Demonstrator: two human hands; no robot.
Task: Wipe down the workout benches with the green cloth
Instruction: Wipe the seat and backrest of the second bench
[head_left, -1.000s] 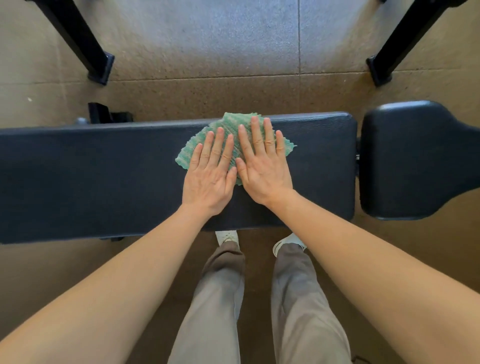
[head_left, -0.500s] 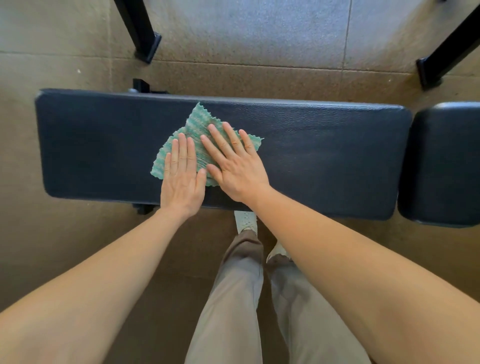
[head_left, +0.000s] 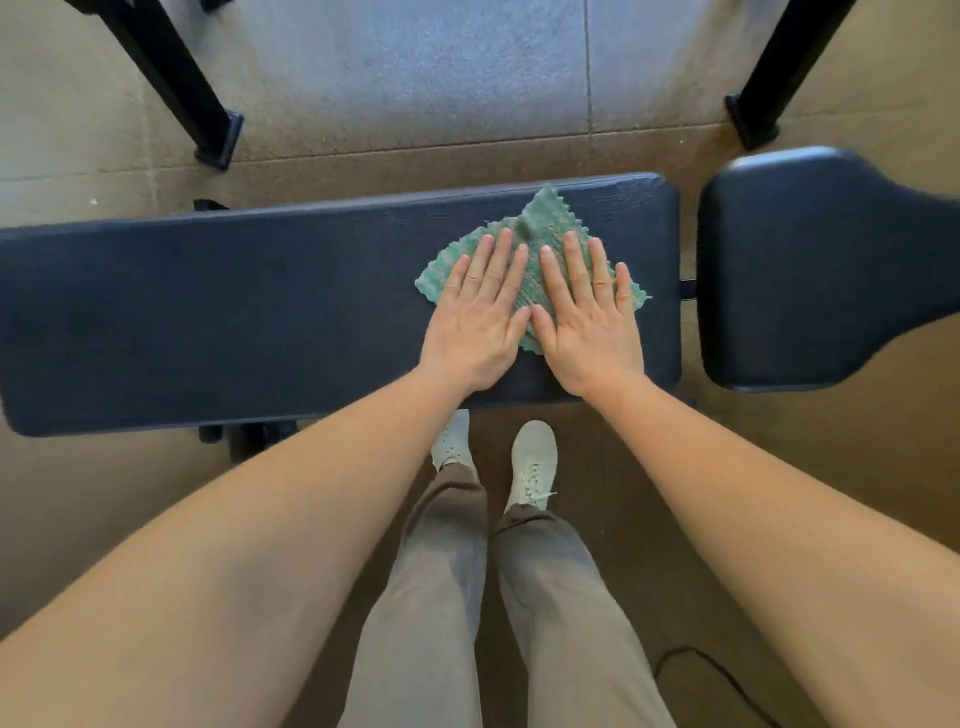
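At far left, the long bench pad (head_left: 208, 312) runs bare and dark across the view. No streaks are visible, so the wiped area cannot be judged.

Moving right: left hand (head_left: 475, 322) lies flat, fingers straight and slightly spread, pressing the near-left part of the green cloth (head_left: 545, 223). The cloth sits spread on the pad's right end, one corner reaching the far edge. Right hand (head_left: 587, 327) is flat just beside the left, thumbs nearly touching, fingers straight, pressing the cloth's right part. Neither hand grips anything.

Further right: narrow gap, then a separate seat pad (head_left: 810, 270), cloth not on it.

Judgement: mid-wipe on the long pad. To do it well:
- even palm pressure
- overlapping strokes along the full length
- cover the far and near edges
- carry the cloth over to the seat pad without bunching
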